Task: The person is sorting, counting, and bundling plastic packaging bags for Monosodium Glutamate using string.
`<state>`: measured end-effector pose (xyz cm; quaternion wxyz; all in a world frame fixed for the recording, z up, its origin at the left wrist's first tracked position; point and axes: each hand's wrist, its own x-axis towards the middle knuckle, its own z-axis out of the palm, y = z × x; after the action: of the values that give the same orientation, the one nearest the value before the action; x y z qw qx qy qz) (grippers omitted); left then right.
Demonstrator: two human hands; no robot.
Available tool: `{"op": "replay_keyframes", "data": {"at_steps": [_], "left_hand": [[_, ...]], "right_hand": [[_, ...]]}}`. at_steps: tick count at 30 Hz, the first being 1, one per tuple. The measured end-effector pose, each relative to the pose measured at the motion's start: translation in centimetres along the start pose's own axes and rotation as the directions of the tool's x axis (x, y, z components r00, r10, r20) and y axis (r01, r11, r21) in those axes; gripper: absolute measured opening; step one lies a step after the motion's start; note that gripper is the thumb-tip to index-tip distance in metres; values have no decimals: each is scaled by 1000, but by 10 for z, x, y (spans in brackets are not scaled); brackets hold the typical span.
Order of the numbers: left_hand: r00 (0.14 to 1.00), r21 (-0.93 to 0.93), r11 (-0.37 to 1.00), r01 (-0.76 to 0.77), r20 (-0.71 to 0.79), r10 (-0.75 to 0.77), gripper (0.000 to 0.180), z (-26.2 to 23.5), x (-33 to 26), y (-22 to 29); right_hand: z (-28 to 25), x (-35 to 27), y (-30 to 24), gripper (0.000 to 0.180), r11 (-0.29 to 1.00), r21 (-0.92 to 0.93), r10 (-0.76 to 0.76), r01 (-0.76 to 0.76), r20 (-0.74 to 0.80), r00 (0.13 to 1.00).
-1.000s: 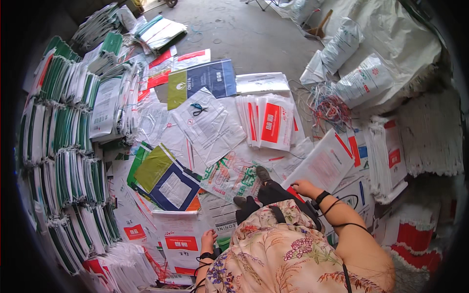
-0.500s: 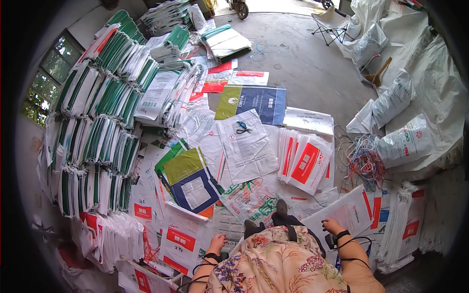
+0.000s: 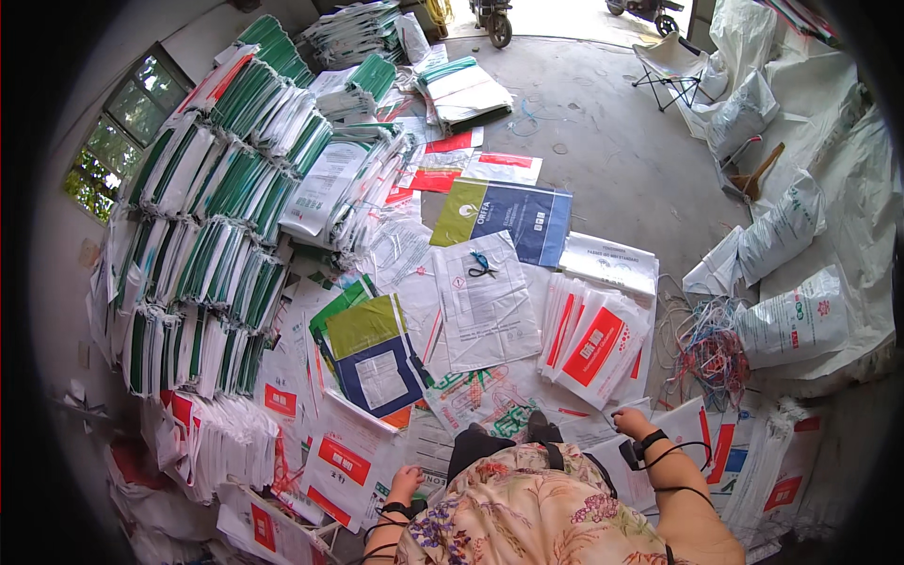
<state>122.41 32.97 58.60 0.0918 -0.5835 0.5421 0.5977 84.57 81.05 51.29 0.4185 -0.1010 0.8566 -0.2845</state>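
Note:
My left hand (image 3: 406, 484) hangs at my side, holding nothing, fingers loosely apart, nearest a white sack with red panels (image 3: 350, 458). My right hand (image 3: 632, 423) is stretched forward, empty and loosely open, just in front of a stack of folded white sacks with red panels (image 3: 597, 346). Left of that stack, a white sack (image 3: 476, 320) lies flat with small scissors with blue handles (image 3: 482, 266) on it. Further left is a folded blue and olive sack (image 3: 374, 350) with a white patch.
Tall piles of folded green and white sacks (image 3: 226, 179) stand along the left wall. At right are a tangle of coloured string (image 3: 713, 348), filled white sacks (image 3: 796, 320) and a folding stool (image 3: 670, 61). A blue and olive sack (image 3: 527, 221) lies ahead.
My right hand has moved forward toward the red-panelled stack. My left hand has shifted left and down. The view has tilted, and my body stands slightly further along.

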Motion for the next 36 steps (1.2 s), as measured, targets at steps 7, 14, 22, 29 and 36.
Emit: {"op": "replay_keyframes", "data": {"at_steps": [7,14,22,29,36], "left_hand": [[974,-189,956,224,27,-223,33,-34,32,10],[997,15,999,49,52,-50,25,-79,157,43],[915,827,396,-399,330,232,18,-42,364,296],[889,225,860,-458,124,441,31,102,491,601],[850,530,665,-526,333,408,32,220,504,765]], "right_hand": [[-28,73,-130,33,995,93,-47,40,76,996],[-71,168,-217,34,977,-130,-161,168,67,985],[-108,235,-201,34,919,358,206,-164,-82,975],[-103,272,-206,31,613,670,441,-418,149,885],[-225,380,-217,29,951,-309,49,13,191,980]]}}
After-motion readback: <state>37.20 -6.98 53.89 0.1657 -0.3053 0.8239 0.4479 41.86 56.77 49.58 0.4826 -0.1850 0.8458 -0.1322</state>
